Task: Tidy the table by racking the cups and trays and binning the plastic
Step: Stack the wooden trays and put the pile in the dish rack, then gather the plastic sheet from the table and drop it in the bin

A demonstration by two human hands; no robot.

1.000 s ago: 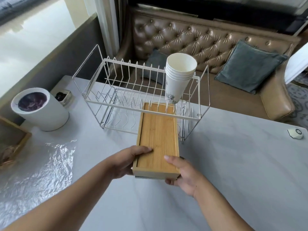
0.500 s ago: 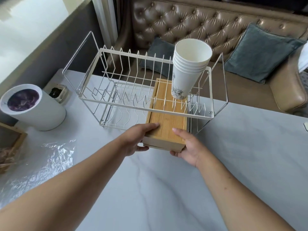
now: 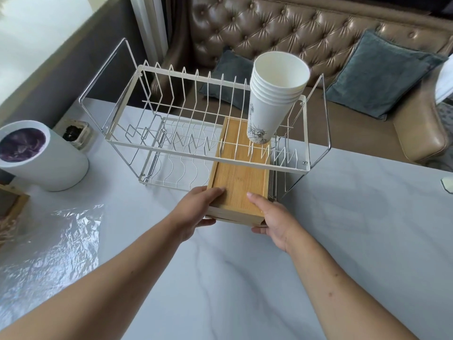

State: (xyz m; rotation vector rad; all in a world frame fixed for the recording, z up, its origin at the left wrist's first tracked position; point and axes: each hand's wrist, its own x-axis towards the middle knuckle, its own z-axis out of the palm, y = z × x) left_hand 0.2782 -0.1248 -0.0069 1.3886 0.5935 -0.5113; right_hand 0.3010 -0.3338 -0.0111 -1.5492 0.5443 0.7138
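Hands grip the bamboo tray (image 3: 239,179) at its near end, left hand (image 3: 196,212) and right hand (image 3: 274,220) each closed on a corner; its far half lies in the wire dish rack's (image 3: 171,158) lower tier, under 5 stacked paper cups (image 3: 272,96). Plastic wrap (image 3: 54,249) lies on the table (image 3: 343,241).

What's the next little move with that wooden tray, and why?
Probably keep sliding the wooden tray further into the rack's lower level. Both the left hand and the right hand grip its near end, which sticks out past the rack's front edge, under the stacked paper cups.
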